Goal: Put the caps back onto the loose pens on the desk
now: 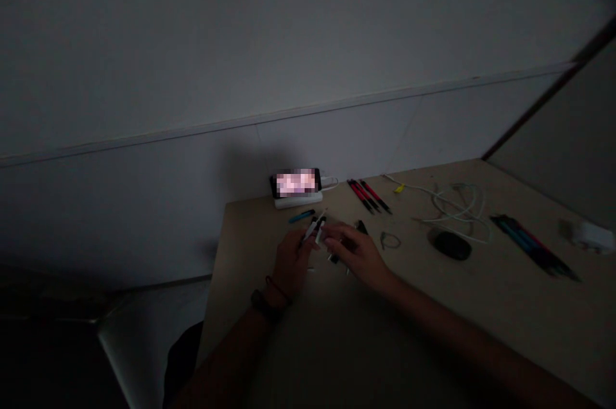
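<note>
In the dim light my left hand (pixel 292 253) is closed around slim white-and-black pens (pixel 312 228) above the table. My right hand (pixel 353 250) meets it from the right, its thumb and fingers pinched at a white pen piece (pixel 321 229) with a dark end. The fingertips partly hide these parts. Under and behind the right hand show a black piece (pixel 361 227) and small dark and white bits, too dim to name. A blue pen (pixel 301 216) lies just beyond the left hand.
A lit phone (pixel 296 183) leans on a white block (pixel 298 201) by the wall. Red-and-black pens (pixel 369 196), a thin loop (pixel 390 241), white cable (pixel 457 207), black mouse (pixel 452 245), bundled pens (pixel 532 245) and a white adapter (pixel 594 237) lie rightward. The table's left edge (pixel 215 268) is near.
</note>
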Motion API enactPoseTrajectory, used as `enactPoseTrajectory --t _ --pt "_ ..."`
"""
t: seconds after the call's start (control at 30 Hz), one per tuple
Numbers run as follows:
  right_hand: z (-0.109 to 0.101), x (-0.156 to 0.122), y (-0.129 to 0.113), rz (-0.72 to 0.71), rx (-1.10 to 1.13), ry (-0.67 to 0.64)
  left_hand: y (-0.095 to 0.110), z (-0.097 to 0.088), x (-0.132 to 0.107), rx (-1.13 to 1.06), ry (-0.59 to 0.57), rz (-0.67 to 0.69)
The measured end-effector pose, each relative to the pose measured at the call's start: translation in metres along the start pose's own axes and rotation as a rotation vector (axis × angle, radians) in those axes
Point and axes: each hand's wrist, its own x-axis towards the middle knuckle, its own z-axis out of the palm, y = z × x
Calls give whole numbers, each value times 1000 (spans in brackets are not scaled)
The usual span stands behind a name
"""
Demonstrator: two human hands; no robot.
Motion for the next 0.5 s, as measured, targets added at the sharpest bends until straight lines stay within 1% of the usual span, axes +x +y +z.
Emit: enactPoseTrajectory --t 0.2,0.33,0.5 --pt "1 0 -8 -98 -113 -140 -1 0 0 -37 -2 -37" --pt "1 -2 -11 -157 -150 -191 1 1 -1 -21 22 -49" --pt "1 -2 -10 -167 -202 -222 5 -1 0 -80 44 -78"
